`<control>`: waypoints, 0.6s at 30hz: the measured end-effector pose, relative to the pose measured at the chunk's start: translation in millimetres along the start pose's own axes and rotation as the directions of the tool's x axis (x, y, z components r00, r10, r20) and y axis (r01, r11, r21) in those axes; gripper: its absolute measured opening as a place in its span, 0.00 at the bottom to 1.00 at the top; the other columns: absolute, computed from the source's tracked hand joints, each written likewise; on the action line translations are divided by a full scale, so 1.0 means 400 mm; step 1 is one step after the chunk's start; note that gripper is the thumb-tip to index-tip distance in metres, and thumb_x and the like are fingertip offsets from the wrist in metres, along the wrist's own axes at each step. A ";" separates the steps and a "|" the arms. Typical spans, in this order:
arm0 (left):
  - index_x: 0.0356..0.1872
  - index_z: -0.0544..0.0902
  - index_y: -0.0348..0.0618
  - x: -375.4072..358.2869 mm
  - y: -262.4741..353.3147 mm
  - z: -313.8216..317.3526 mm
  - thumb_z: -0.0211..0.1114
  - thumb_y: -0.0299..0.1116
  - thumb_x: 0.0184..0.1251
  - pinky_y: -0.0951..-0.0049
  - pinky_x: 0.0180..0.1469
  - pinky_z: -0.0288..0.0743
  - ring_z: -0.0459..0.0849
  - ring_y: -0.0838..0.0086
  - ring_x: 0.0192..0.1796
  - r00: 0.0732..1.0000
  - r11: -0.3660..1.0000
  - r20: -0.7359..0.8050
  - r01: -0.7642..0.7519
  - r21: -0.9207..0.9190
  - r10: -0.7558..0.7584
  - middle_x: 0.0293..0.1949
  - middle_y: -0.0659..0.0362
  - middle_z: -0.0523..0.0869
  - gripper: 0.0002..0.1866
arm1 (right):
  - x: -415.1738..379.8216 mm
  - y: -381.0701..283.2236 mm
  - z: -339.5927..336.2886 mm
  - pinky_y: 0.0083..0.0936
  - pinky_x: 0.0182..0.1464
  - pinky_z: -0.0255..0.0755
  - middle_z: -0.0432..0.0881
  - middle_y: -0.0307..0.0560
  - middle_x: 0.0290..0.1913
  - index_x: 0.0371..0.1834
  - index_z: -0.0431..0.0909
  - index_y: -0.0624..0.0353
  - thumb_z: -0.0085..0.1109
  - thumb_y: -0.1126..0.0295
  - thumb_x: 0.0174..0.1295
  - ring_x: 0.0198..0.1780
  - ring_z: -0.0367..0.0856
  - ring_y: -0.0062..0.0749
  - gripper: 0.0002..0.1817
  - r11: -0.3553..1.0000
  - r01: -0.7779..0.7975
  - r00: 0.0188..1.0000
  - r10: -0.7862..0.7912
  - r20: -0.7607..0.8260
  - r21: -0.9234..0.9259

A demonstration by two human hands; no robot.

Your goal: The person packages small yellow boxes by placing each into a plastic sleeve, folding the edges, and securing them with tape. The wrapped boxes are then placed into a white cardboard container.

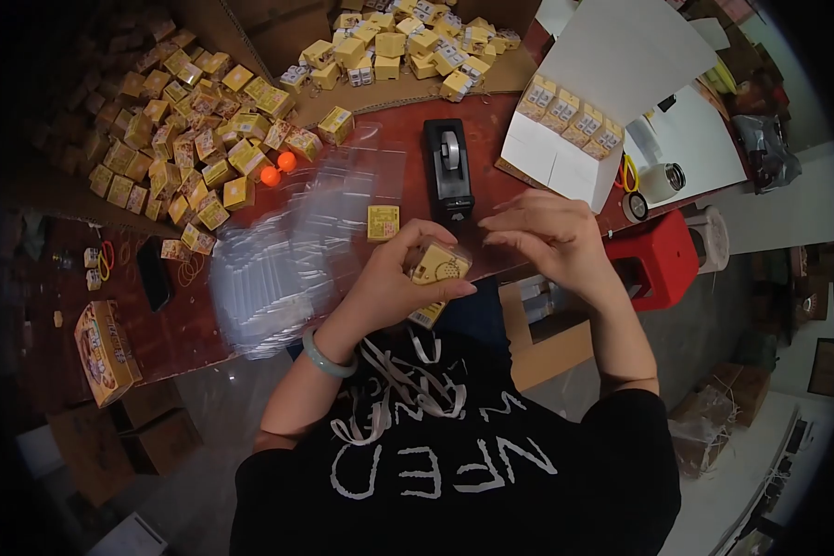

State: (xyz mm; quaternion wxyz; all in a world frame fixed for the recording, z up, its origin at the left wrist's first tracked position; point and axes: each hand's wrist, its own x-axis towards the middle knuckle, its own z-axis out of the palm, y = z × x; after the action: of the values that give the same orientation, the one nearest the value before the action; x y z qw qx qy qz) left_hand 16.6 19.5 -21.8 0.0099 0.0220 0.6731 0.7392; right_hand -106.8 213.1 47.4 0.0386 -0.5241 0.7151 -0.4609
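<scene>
My left hand, a pale bangle on its wrist, is closed around a small yellow box. Clear plastic shows around the box, and a yellow printed part sticks out below my fingers. To the right, my right hand is raised with its fingers stretched toward the left and the thumb a little apart from them. Just beyond its fingertips stands a black tape dispenser with a roll in it. Another small yellow box lies on the red table beyond my left hand.
Flat clear plastic sleeves spread across the left of the table. Behind them are heaped printed boxes and a carton of yellow pieces. An open white box holds a row of small boxes. A red stool stands right.
</scene>
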 end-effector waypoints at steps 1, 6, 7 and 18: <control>0.50 0.74 0.41 0.001 0.012 0.003 0.80 0.33 0.54 0.78 0.49 0.77 0.83 0.79 0.47 1.000 1.000 0.006 -0.016 0.003 0.016 0.44 0.61 0.83 0.26 | 0.030 -0.014 -0.012 0.24 0.42 0.75 0.86 0.45 0.32 0.40 0.87 0.62 0.64 0.80 0.56 0.33 0.80 0.34 0.09 0.999 0.025 0.996 -0.029 0.085 0.048; 0.50 0.74 0.39 0.007 0.052 0.000 0.81 0.35 0.53 0.76 0.49 0.77 0.82 0.79 0.47 0.999 0.990 0.022 -0.045 0.130 0.043 0.44 0.59 0.83 0.28 | 0.093 0.008 -0.006 0.19 0.36 0.69 0.81 0.36 0.29 0.48 0.85 0.60 0.64 0.74 0.62 0.31 0.74 0.19 0.11 0.931 -0.193 0.908 0.050 0.415 0.310; 0.51 0.74 0.39 0.007 0.062 -0.002 0.81 0.36 0.53 0.76 0.49 0.77 0.82 0.79 0.47 0.999 0.990 0.032 -0.048 0.135 0.044 0.43 0.59 0.83 0.28 | 0.098 -0.001 -0.008 0.18 0.35 0.68 0.79 0.35 0.29 0.51 0.82 0.60 0.64 0.74 0.63 0.31 0.72 0.17 0.13 0.903 -0.279 0.884 0.109 0.455 0.328; 0.52 0.76 0.36 0.026 0.076 0.003 0.81 0.37 0.52 0.76 0.49 0.76 0.81 0.79 0.45 0.987 0.985 0.055 -0.152 0.082 0.148 0.43 0.58 0.84 0.30 | 0.132 -0.047 -0.023 0.17 0.32 0.65 0.68 0.33 0.24 0.58 0.74 0.59 0.60 0.77 0.63 0.28 0.66 0.14 0.19 0.903 -0.350 0.811 0.160 0.562 0.248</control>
State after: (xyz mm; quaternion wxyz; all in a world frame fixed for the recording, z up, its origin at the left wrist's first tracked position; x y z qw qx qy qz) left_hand 6.7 18.5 8.6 -0.0303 0.0913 0.7001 0.7076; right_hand -122.0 176.7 88.6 0.3862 -0.5132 0.6507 -0.4051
